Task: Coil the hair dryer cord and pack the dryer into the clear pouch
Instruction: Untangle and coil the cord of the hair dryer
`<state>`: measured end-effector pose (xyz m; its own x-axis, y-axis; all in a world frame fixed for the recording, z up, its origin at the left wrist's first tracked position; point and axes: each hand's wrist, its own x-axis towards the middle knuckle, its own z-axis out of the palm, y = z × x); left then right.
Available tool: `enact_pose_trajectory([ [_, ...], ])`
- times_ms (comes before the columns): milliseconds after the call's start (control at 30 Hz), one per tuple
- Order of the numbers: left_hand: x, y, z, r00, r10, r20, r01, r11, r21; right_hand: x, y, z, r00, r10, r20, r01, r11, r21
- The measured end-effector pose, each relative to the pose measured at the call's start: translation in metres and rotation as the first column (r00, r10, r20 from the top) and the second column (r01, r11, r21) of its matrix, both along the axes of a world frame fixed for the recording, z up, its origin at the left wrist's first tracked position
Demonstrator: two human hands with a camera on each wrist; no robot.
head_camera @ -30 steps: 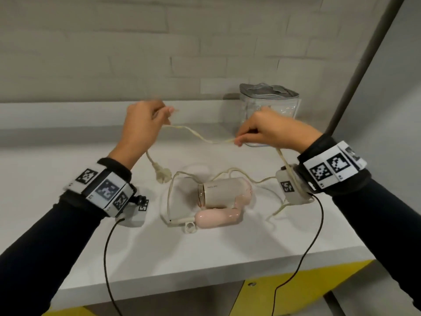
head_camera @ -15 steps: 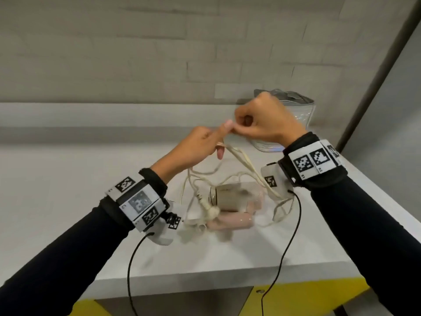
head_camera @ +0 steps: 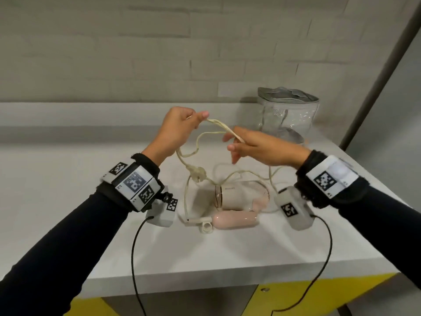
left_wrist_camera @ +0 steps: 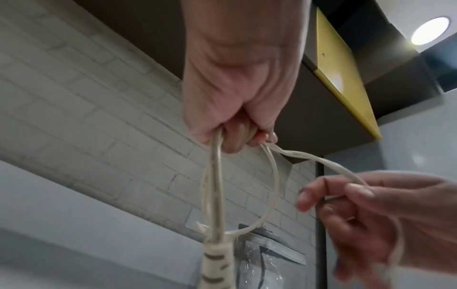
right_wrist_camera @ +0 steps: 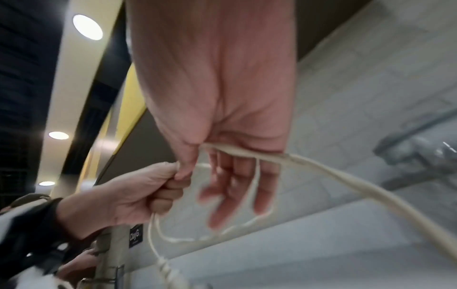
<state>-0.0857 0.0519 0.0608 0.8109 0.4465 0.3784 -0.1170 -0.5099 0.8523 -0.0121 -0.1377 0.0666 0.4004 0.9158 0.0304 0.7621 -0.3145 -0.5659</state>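
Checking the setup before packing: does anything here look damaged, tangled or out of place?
Nothing stands out. The cord is loose but unknotted between the left hand and right hand, the hair dryer lies on the table, and the pouch stands upright.

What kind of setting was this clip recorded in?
Probably an indoor utility or kitchenette corner, though that is uncertain. A plain white countertop runs along a pale grey brick-pattern tiled wall, with yellow cabinet fronts below and a yellow-fronted overhead cabinet beside round ceiling lights.
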Motion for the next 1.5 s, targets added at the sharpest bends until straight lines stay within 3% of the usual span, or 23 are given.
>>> enact_pose_trajectory([
  [33, 0.0, 0.001, 0.0, 1.0, 0.026, 0.008, -0.026, 1.0, 0.011, 0.004, -0.001, -0.006, 0.998, -0.018, -0.056, 0.023, 0.996, 0.083],
  [100, -0.001, 0.01, 0.0, 0.993, 0.106, 0.045, -0.108, 0.994, 0.03, 0.02, -0.011, -0.006, 0.996, -0.085, 0.001, 0.084, 0.983, 0.164],
  [167, -0.003, 0.023, -0.002, 0.985, 0.16, 0.072, -0.164, 0.984, 0.066, 0.035, -0.027, -0.001, 0.99, -0.131, 0.045, 0.122, 0.979, 0.162],
  [267, -0.004, 0.033, -0.01, 0.981, 0.188, 0.054, -0.193, 0.975, 0.114, 0.058, -0.055, 0.001, 0.981, -0.191, -0.036, 0.195, 0.968, 0.161],
  [367, -0.008, 0.046, -0.019, 0.98, 0.198, 0.013, -0.197, 0.978, -0.065, 0.071, -0.083, 0.002, 0.947, -0.305, -0.098, 0.32, 0.919, 0.232],
  [433, -0.015, 0.053, -0.019, 0.985, 0.171, 0.009, -0.167, 0.971, -0.171, 0.078, -0.099, 0.006, 0.93, -0.36, 0.071, 0.337, 0.914, 0.225],
  [500, -0.017, 0.049, -0.011, 0.995, 0.094, 0.03, -0.086, 0.974, -0.208, 0.076, -0.102, 0.01, 0.915, -0.322, 0.244, 0.304, 0.946, 0.108],
  [600, -0.007, 0.021, 0.003, 0.994, -0.112, -0.008, 0.109, 0.977, -0.18, 0.055, -0.075, 0.019, 0.928, -0.186, 0.323, 0.208, 0.977, -0.035],
  [733, 0.009, -0.034, 0.008, 0.951, -0.273, -0.143, 0.267, 0.962, -0.059, 0.027, -0.015, 0.026, 0.88, -0.092, 0.465, 0.08, 0.996, 0.046],
  [867, 0.012, -0.05, 0.005, 0.97, -0.235, -0.055, 0.236, 0.972, 0.006, 0.017, 0.012, 0.027, 0.88, -0.151, 0.45, 0.069, 0.979, 0.194],
  [967, 0.009, -0.036, 0.005, 0.985, -0.169, -0.036, 0.172, 0.969, 0.177, 0.021, 0.003, 0.017, 0.893, -0.137, 0.428, 0.077, 0.985, 0.154],
  [1100, 0.003, -0.019, 0.001, 0.991, -0.13, -0.04, 0.136, 0.945, 0.297, 0.037, -0.025, 0.005, 0.887, -0.161, 0.433, 0.122, 0.986, 0.117],
  [1367, 0.014, 0.004, -0.006, 0.994, -0.106, 0.033, 0.1, 0.984, 0.148, 0.063, -0.09, 0.004, 0.858, -0.319, 0.403, 0.274, 0.947, 0.166],
  [1500, 0.02, 0.011, -0.022, 0.988, -0.146, -0.055, 0.15, 0.985, 0.088, 0.049, -0.095, -0.007, 0.865, -0.28, 0.416, 0.257, 0.96, 0.111],
])
